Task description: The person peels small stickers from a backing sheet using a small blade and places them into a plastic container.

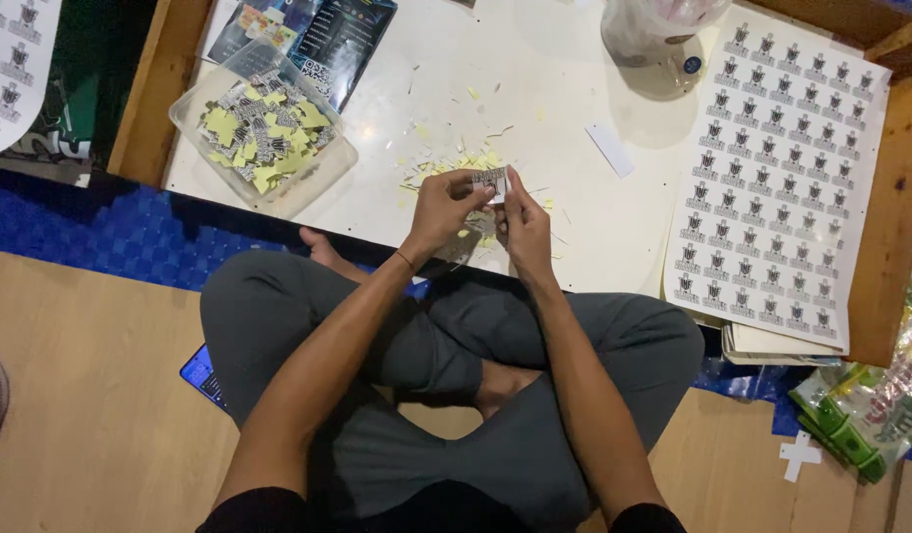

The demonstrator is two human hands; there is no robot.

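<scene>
Centre frame, over the white surface point(574, 227): left hand point(441, 212) and right hand point(525, 227) together, both pinched on one small sticker point(491, 180); peeling backing, judged; next needs fine fingertip separation

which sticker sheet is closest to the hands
The large sticker sheet on the table's right side, just beyond the right hand. The other sheet lies far off at the top left edge, off the table.

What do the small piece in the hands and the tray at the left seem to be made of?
The small sticker piece, pinched by the left hand and right hand, looks like thin printed paper, probably with yellow backing like the scraps nearby. The tray looks like clear, glossy plastic: the table shows through its walls.
</scene>
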